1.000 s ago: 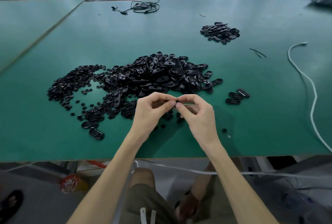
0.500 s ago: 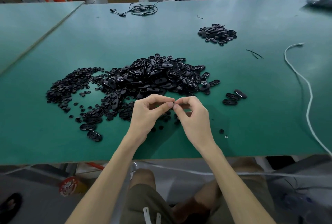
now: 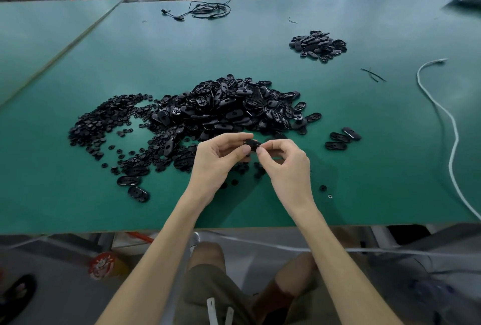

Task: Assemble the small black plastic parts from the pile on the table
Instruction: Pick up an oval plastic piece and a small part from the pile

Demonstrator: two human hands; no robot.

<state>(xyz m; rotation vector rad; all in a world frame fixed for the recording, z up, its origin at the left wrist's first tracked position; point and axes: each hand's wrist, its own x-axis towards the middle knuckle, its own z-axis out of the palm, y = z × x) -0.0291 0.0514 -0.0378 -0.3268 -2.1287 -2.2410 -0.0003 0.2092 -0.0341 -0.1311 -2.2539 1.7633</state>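
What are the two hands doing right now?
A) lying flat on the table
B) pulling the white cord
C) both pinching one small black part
C: the left hand and right hand each pinch the same small black part, held between them.

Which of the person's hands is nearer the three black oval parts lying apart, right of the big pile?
Right. The right hand is just left of the three oval parts; the left hand lies farther left, beyond it. Both pinch one small black part.
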